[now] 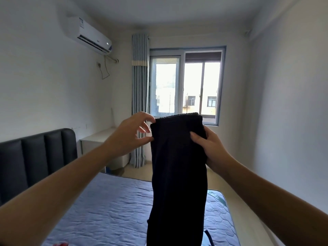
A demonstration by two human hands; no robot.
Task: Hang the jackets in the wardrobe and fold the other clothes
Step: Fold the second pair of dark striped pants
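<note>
A dark navy garment with a ribbed band at its top hangs straight down in front of me, above the bed. My right hand grips its upper right edge, thumb on the front of the cloth. My left hand is at the upper left corner with fingers spread, its fingertips touching or almost touching the edge; it holds nothing. The garment's lower end runs out of the frame at the bottom.
A bed with a blue quilted mattress and a dark padded headboard lies below. A red item and a dark strap lie on the mattress. A white desk, a curtain and a window are beyond.
</note>
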